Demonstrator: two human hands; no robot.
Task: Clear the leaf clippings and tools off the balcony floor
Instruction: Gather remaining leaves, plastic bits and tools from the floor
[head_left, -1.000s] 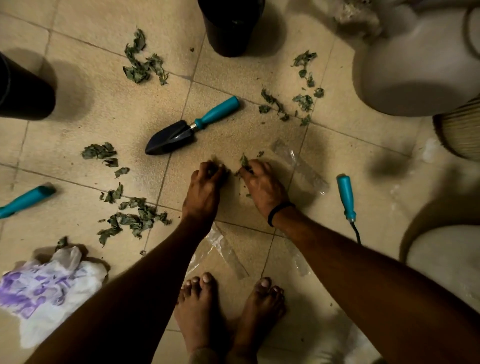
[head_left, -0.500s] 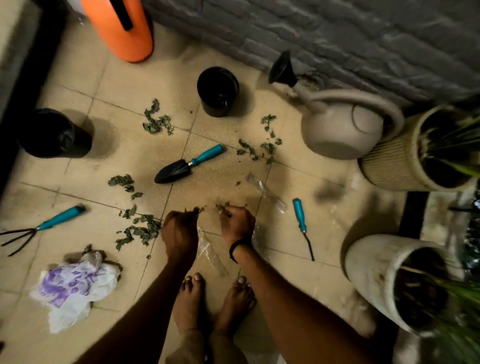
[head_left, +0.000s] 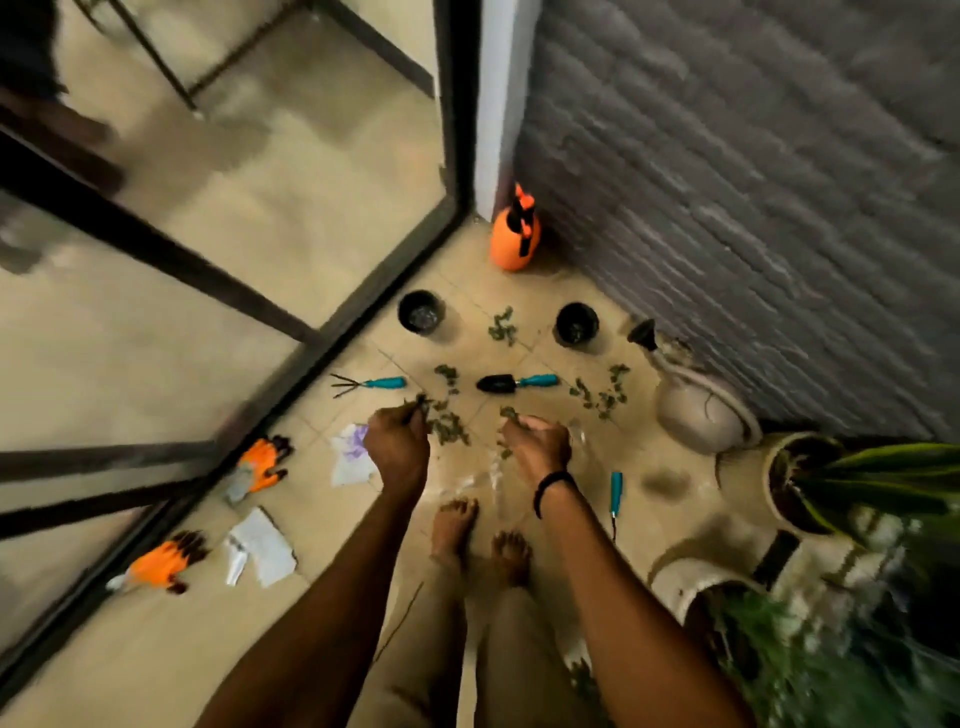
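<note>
My left hand (head_left: 397, 441) and my right hand (head_left: 537, 444) are both raised above the tiled floor, each closed on a bunch of green leaf clippings (head_left: 509, 414). More clippings lie in small piles on the floor (head_left: 503, 326), (head_left: 602, 392), (head_left: 451, 431). A trowel (head_left: 514, 382) with a teal handle lies ahead of my hands. A teal-handled hand rake (head_left: 366, 384) lies to the left, and a thin teal-handled tool (head_left: 615, 496) lies by my right wrist.
Two black pots (head_left: 421, 312), (head_left: 576, 323), an orange sprayer (head_left: 515, 234) and a beige watering can (head_left: 696, 408) stand along the brick wall. Planters (head_left: 784, 478) crowd the right. Orange gloves (head_left: 260, 462), (head_left: 161, 564), white packets (head_left: 262, 548) and a crumpled bag (head_left: 350, 452) lie left, by a glass door.
The view has pulled up and back from the floor. Both hands have lifted off the tiles with leaf clippings gripped in them.
</note>
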